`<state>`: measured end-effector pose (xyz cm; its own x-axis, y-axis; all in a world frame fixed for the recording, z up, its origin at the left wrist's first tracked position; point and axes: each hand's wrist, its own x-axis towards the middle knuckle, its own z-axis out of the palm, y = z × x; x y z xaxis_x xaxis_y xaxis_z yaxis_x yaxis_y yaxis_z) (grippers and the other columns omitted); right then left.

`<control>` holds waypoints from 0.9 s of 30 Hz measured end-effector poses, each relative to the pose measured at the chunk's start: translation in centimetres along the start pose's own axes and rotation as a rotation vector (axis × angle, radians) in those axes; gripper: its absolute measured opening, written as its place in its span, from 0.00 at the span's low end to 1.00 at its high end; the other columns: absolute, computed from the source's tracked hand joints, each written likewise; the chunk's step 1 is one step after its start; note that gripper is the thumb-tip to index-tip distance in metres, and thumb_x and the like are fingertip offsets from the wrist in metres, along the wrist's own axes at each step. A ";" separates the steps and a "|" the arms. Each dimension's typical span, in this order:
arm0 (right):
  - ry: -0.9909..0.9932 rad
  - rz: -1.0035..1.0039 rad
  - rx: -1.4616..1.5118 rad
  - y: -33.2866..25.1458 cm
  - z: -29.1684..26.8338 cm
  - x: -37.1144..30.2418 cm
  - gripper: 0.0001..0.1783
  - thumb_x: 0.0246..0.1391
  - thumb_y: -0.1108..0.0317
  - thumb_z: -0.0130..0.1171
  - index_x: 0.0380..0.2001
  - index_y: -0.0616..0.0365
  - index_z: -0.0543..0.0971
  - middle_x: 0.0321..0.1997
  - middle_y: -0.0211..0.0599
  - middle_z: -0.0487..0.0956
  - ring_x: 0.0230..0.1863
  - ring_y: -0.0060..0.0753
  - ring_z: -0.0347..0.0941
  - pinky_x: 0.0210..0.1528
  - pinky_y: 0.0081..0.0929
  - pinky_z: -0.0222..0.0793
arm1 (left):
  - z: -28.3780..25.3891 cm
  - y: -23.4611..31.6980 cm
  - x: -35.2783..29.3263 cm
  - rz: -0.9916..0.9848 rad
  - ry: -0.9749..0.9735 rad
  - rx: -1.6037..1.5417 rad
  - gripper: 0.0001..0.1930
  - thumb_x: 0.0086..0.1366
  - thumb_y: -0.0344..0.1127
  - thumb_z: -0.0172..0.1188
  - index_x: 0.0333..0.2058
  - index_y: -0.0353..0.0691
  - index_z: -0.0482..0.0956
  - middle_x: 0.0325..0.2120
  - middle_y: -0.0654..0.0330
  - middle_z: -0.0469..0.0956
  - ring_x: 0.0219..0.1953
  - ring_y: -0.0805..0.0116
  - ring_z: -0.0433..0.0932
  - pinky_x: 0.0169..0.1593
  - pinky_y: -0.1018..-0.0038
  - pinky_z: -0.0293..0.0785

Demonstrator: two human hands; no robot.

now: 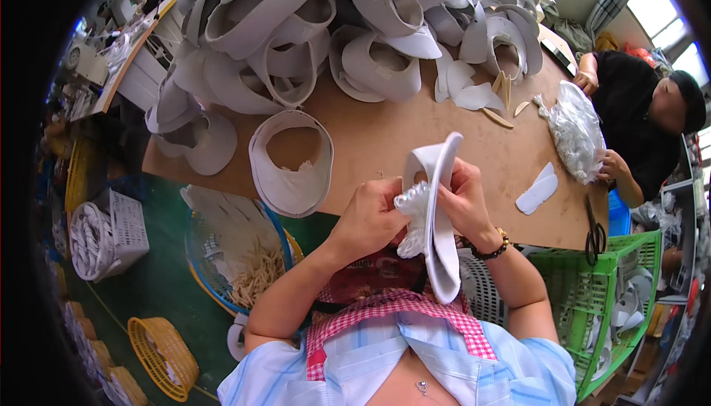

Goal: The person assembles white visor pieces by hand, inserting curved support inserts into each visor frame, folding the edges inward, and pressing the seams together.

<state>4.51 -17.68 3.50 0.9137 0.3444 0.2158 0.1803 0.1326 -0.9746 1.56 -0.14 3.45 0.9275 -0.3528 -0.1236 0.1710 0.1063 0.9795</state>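
Observation:
In front of my chest I hold a white sun visor [442,235] on edge, its brim hanging down and its band up. My right hand [468,202] is closed round the band from the right. On the other side my left hand [372,215] has its fingers bent in against a bunch of clear crinkled plastic [412,202] pressed to the visor. The left fingertips are partly hidden. Nearest on the table lies another white visor [261,165], its ring open upward, left of my left hand.
A big heap of white visors [370,61] covers the table's far side. At right a co-worker [629,87] handles a clear plastic bag [581,135]. Black scissors [595,239] overhang the table edge by a green crate [592,295]. A blue basket [285,239] of scraps stands left.

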 end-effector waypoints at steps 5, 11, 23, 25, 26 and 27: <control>-0.182 -0.004 -0.504 -2.8 -1.1 0.2 0.12 0.42 0.73 0.65 0.33 0.64 0.79 0.25 0.32 0.78 0.27 0.17 0.73 0.31 0.15 0.69 | 1.0 2.2 -0.7 0.212 0.093 0.638 0.09 0.62 0.33 0.52 0.29 0.31 0.74 0.18 0.49 0.77 0.20 0.55 0.79 0.27 0.63 0.73; -0.063 -0.472 -0.777 -1.7 -0.6 -1.0 0.14 0.38 0.73 0.65 0.33 0.63 0.81 0.26 0.39 0.81 0.24 0.29 0.79 0.27 0.21 0.73 | 1.4 2.4 -1.3 0.274 0.115 0.822 0.10 0.63 0.33 0.51 0.27 0.31 0.72 0.19 0.42 0.75 0.23 0.44 0.76 0.27 0.56 0.71; 0.089 -0.001 -0.709 -2.4 1.6 -2.6 0.03 0.48 0.74 0.61 0.25 0.62 0.79 0.17 0.35 0.74 0.17 0.27 0.71 0.21 0.23 0.67 | 0.6 1.3 -3.6 0.180 0.062 0.391 0.11 0.63 0.32 0.52 0.24 0.31 0.69 0.16 0.40 0.73 0.22 0.41 0.75 0.26 0.56 0.71; 0.158 0.078 -0.642 -1.8 2.1 -3.5 0.03 0.48 0.73 0.61 0.26 0.61 0.79 0.18 0.34 0.74 0.17 0.27 0.71 0.22 0.23 0.67 | 1.1 1.3 -3.8 0.300 0.073 0.464 0.11 0.63 0.31 0.52 0.24 0.31 0.69 0.16 0.40 0.72 0.22 0.41 0.75 0.26 0.56 0.71; 0.229 0.154 -0.570 -1.1 2.0 -4.1 0.04 0.49 0.73 0.62 0.26 0.61 0.79 0.18 0.34 0.74 0.18 0.26 0.71 0.22 0.23 0.67 | 1.2 1.3 -3.9 0.299 0.072 0.457 0.11 0.63 0.31 0.52 0.24 0.31 0.69 0.16 0.40 0.72 0.22 0.41 0.75 0.26 0.56 0.71; 0.307 0.224 -0.495 -0.5 1.8 -4.5 0.04 0.49 0.72 0.62 0.27 0.61 0.79 0.18 0.33 0.75 0.19 0.26 0.72 0.23 0.23 0.67 | 1.3 1.6 -3.8 0.308 0.075 0.491 0.10 0.63 0.31 0.52 0.24 0.30 0.69 0.16 0.40 0.72 0.22 0.41 0.75 0.26 0.56 0.71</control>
<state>-0.39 -17.62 3.13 0.9986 0.0217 0.0475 0.0522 -0.3843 -0.9218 -2.16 0.19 5.70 0.9342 -0.3048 0.1852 -0.2676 -0.2559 0.9289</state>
